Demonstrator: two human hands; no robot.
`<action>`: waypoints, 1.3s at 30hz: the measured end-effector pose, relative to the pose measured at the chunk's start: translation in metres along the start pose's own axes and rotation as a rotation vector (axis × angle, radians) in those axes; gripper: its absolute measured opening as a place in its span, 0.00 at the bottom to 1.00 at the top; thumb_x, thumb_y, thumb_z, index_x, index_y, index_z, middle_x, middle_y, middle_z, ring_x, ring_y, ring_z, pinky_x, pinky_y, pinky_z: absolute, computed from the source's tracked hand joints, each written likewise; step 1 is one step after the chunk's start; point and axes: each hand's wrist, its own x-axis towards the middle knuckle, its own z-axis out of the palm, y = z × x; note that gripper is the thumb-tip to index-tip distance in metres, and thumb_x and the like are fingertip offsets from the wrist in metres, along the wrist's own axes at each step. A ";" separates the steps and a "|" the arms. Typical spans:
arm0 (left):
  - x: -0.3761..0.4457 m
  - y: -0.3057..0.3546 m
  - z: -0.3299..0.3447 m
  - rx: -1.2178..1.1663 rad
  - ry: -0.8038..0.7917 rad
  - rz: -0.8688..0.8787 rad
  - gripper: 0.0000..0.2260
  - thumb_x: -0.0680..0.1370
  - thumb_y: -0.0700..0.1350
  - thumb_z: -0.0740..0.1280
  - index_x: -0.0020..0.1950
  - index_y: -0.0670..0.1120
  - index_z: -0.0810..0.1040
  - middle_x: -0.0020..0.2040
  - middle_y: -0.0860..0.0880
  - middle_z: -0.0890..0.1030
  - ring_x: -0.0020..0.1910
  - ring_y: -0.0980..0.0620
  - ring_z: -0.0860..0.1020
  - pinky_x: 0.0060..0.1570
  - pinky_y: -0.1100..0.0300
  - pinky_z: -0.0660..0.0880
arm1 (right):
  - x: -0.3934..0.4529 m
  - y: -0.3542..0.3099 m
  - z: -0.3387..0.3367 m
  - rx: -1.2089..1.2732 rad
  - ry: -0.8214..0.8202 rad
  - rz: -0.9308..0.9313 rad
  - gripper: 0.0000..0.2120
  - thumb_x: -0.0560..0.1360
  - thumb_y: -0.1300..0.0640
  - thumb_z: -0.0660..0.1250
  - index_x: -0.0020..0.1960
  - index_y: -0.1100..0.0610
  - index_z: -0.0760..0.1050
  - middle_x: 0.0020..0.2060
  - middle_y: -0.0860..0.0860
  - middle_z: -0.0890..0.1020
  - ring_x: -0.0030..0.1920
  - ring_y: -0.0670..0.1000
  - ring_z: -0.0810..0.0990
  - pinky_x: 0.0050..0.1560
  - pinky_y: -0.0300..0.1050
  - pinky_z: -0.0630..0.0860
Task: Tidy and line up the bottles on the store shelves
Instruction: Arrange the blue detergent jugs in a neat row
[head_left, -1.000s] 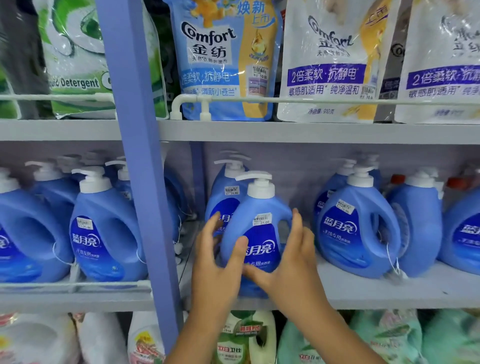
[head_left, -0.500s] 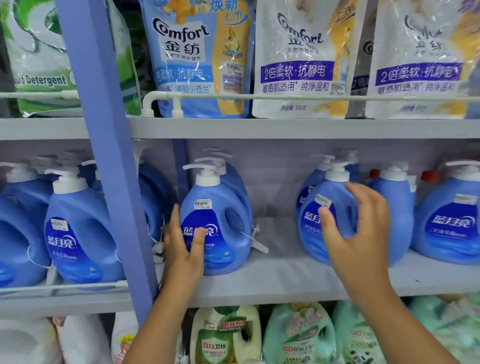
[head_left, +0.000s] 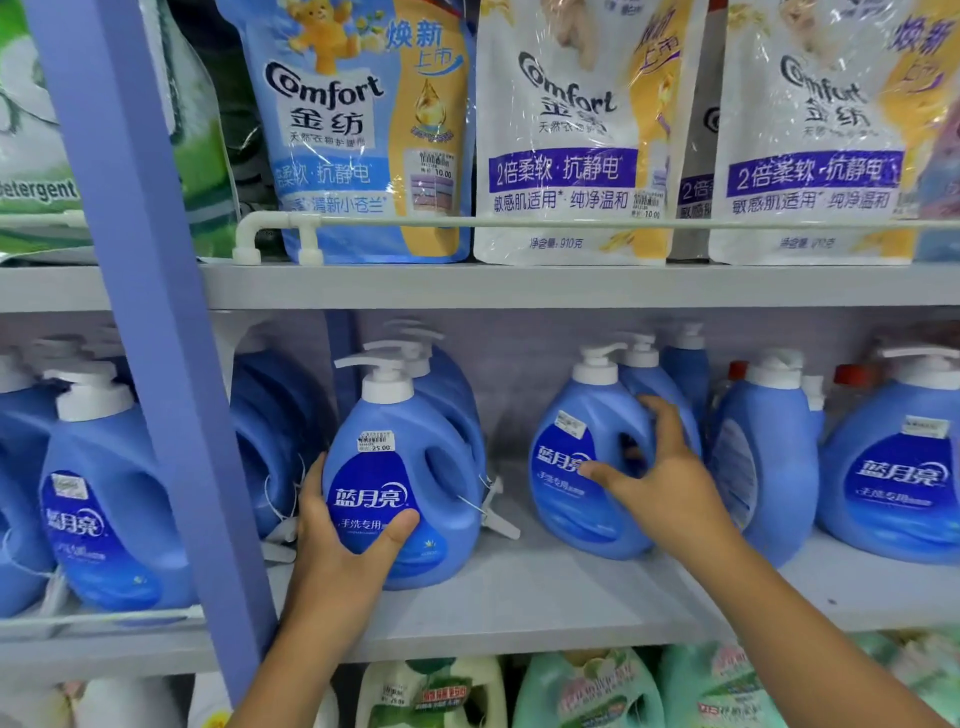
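On the middle shelf (head_left: 519, 608) stand several blue pump-top detergent bottles. My left hand (head_left: 343, 540) grips the lower left side of the front bottle (head_left: 410, 467), thumb across its label, beside the purple upright post. My right hand (head_left: 654, 467) holds the handle side of the bottle to the right (head_left: 576, 467), thumb on the label and fingers curled round the handle. More blue bottles stand behind both. Two further blue bottles (head_left: 763, 467) (head_left: 898, 478) stand at the right, and another (head_left: 109, 509) left of the post.
A purple upright post (head_left: 150, 312) divides the shelving. Comfort softener pouches (head_left: 363, 130) stand on the upper shelf behind a white rail (head_left: 571, 222). Green and white bottles (head_left: 587, 691) fill the shelf below. A gap of bare shelf lies between the two held bottles.
The left bottle went from mid-shelf to beside the post. My right hand left it, reached right and took hold of the neighbouring bottle's handle. My view came closer.
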 end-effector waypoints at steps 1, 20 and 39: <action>-0.001 0.000 0.000 -0.004 -0.001 -0.005 0.41 0.71 0.46 0.79 0.76 0.63 0.59 0.65 0.61 0.72 0.61 0.60 0.75 0.46 0.71 0.72 | 0.003 0.000 0.006 0.032 -0.040 0.021 0.35 0.70 0.47 0.79 0.67 0.38 0.60 0.53 0.39 0.78 0.50 0.47 0.82 0.44 0.47 0.82; 0.002 -0.006 -0.001 -0.023 0.008 0.021 0.47 0.67 0.42 0.82 0.77 0.63 0.59 0.66 0.58 0.75 0.60 0.60 0.77 0.50 0.65 0.73 | 0.103 0.003 0.094 -0.279 -0.096 -0.129 0.57 0.69 0.48 0.79 0.82 0.54 0.42 0.78 0.55 0.53 0.78 0.59 0.53 0.77 0.53 0.54; 0.006 -0.012 0.004 0.055 0.012 0.099 0.55 0.63 0.40 0.84 0.80 0.57 0.55 0.72 0.54 0.69 0.64 0.55 0.75 0.58 0.61 0.71 | 0.067 -0.004 0.042 -0.169 0.573 -0.125 0.33 0.71 0.48 0.76 0.72 0.59 0.71 0.62 0.62 0.73 0.64 0.64 0.73 0.59 0.56 0.73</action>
